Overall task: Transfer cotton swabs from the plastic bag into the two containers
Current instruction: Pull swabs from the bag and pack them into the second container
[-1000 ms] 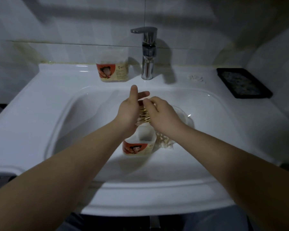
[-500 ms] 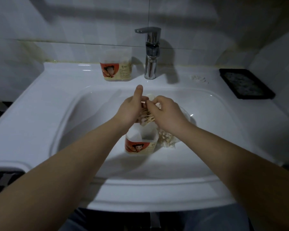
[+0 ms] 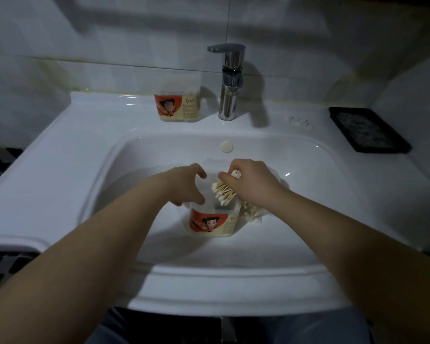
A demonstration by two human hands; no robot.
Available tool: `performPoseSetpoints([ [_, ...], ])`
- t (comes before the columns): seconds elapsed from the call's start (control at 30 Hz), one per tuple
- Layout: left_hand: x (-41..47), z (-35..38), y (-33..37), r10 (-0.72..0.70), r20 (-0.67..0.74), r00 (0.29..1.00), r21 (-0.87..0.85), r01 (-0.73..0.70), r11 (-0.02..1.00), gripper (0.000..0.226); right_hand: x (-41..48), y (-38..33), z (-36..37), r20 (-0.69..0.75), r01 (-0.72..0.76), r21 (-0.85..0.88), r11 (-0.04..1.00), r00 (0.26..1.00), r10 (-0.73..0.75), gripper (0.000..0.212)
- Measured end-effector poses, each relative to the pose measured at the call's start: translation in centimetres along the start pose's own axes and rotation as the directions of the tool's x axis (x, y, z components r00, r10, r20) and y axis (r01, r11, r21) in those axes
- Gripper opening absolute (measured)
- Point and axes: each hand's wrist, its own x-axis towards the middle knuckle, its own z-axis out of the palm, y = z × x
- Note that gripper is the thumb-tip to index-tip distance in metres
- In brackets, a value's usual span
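A clear container [image 3: 212, 223] with a red cartoon label stands in the sink basin [image 3: 308, 194]. My left hand [image 3: 185, 184] curls round its upper left rim. My right hand [image 3: 252, 180] grips a bundle of cotton swabs [image 3: 223, 192], tips slanting down into the container's open top. The plastic bag [image 3: 252, 213] with more swabs lies in the basin right of the container, partly hidden under my right wrist. A second, matching container [image 3: 177, 101], full of swabs, stands on the sink ledge left of the tap.
A chrome tap [image 3: 230, 80] rises at the back of the white sink. A black tray [image 3: 369, 130] lies on the ledge at the right. A round overflow cap [image 3: 227, 147] sits on the basin's far wall. Tiled walls close in behind and at the right.
Both hands held the swab bundle together above the container. Now my left hand has left the bundle and dropped to the container's rim, and my right hand has lowered the bundle to the opening.
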Motion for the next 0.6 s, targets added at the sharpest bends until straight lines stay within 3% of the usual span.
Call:
performPoseSetpoints([
  [0.23, 0.4, 0.5, -0.3, -0.007, -0.072, 0.997, -0.077, 0.001, 0.997, 0.053, 0.0, -0.4, -0.5, -0.037, -0.003, 0.075, 0.997, 0.999, 0.006, 0.029],
  [0.6, 0.8, 0.7, -0.3, 0.052, -0.129, 0.99, -0.098, -0.065, 0.993, 0.05, -0.1, -0.4, 0.6, 0.058, 0.072, -0.291, 0.954, 0.997, -0.058, 0.036],
])
